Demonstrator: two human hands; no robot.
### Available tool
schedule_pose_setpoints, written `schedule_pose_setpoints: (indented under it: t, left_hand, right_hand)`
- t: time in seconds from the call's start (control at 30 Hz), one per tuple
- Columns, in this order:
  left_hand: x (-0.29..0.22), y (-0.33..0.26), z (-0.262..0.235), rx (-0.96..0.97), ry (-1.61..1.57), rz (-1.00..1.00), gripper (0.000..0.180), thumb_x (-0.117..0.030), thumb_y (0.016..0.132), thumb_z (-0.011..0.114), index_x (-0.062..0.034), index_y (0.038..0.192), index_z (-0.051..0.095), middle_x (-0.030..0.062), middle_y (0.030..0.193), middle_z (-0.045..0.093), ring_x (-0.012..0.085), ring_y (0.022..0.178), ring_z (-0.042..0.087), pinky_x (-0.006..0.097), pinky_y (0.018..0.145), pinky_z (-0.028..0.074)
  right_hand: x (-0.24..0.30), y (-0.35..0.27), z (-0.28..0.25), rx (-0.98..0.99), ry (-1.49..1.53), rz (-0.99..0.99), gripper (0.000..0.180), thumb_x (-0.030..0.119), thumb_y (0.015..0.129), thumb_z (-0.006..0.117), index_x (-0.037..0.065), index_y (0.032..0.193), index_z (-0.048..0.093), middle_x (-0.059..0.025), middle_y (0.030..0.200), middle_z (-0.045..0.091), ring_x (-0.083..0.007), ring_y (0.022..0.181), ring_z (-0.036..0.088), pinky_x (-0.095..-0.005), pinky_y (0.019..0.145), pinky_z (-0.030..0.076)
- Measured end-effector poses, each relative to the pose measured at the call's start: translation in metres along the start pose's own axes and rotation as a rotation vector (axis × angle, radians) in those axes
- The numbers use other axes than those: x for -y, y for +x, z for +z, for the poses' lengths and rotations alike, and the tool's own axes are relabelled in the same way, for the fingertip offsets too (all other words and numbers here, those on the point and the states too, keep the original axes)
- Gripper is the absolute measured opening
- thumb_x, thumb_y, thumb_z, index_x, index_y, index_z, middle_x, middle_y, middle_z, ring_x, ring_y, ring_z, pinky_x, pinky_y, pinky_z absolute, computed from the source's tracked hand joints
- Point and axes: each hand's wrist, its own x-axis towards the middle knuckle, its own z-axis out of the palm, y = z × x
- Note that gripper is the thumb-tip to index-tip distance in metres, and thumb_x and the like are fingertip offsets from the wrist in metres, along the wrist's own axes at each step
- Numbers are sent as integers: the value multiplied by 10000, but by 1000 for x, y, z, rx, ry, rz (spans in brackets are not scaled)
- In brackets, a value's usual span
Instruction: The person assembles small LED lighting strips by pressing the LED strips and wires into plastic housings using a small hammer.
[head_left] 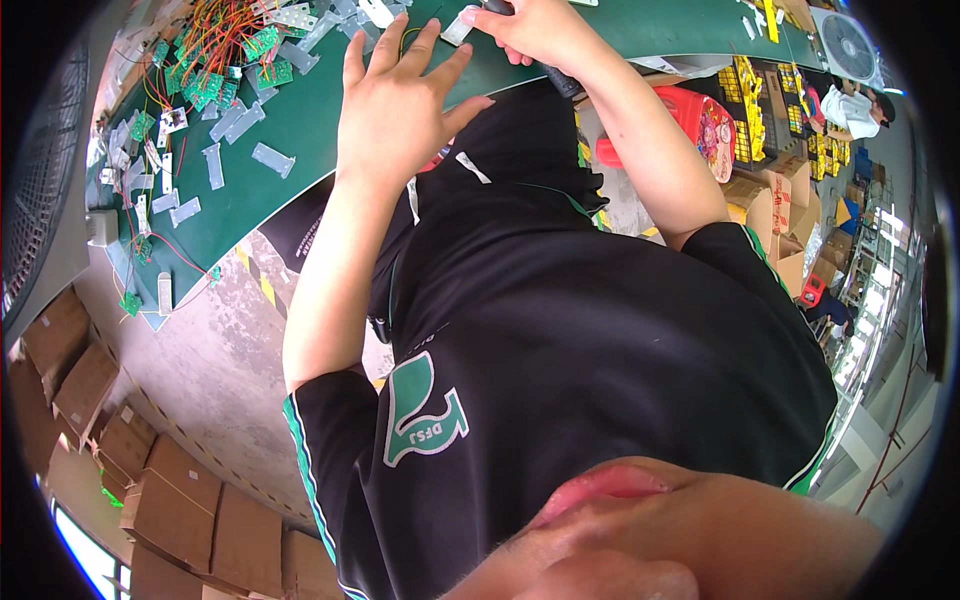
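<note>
My left hand (400,100) rests flat on the green table mat (300,130) with its fingers spread and holds nothing. My right hand (535,30) is just to its right, closed around a dark tool (560,78) whose handle sticks out below the palm. The tool's tip end is near a small white plastic piece (460,25) lying on the mat beside my left fingertips. Thin wires run under my left fingers. My black shirt fills the middle of the view.
Green circuit boards with orange and red wires (215,60) and several grey plastic strips (215,165) lie on the left of the mat. A red stool (700,120), cardboard boxes (170,500), a fan (848,45) and another person (850,108) are around.
</note>
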Motion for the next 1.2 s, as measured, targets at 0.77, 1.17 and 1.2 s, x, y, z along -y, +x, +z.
schedule_pose_setpoints:
  t: [0.77,1.17,1.2]
  left_hand:
    - [-1,0,-3,7,-17,-5,552,-609,816,744,-288,1264,749,46,1409,651,310,1393,511,578,1183,317]
    - [-4,7,-6,10,-22,9,541,-555,794,788,-273,1255,754,62,1384,664,313,1368,537,578,1154,347]
    - [0,10,-6,3,-11,14,534,-543,795,791,-267,1251,756,63,1386,663,311,1361,544,582,1151,346]
  right_hand:
    - [-60,-72,-13,-175,-242,-363,211,265,981,676,61,941,638,-159,710,604,-363,616,570,-430,562,428]
    - [-71,-64,-26,-310,-202,-434,201,265,989,673,65,1014,662,-163,740,606,-330,617,548,-416,567,431]
    - [-70,-60,-28,-229,-364,-368,192,233,992,694,52,1051,669,-139,711,564,-242,561,491,-359,537,404]
